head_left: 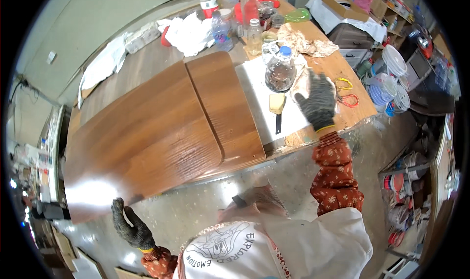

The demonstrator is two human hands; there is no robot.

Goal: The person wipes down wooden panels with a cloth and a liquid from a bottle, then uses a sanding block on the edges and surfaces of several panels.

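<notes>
Nearest, the gloved left hand (131, 226) curls under the corner of the large glossy wooden panel (152, 132) lying on the table (338, 63), likely heavy, stiff and slippery, best gripped at opposite edges, while the right hand (318, 100) hovers spread beyond.

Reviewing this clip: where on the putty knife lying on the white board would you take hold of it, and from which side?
Probably by the dark handle, coming from the table's near edge. The putty knife lies flat on the white board with its pale blade pointing away and its handle toward the person, free of the jar. The gloved right hand hovers just beside it.
</notes>
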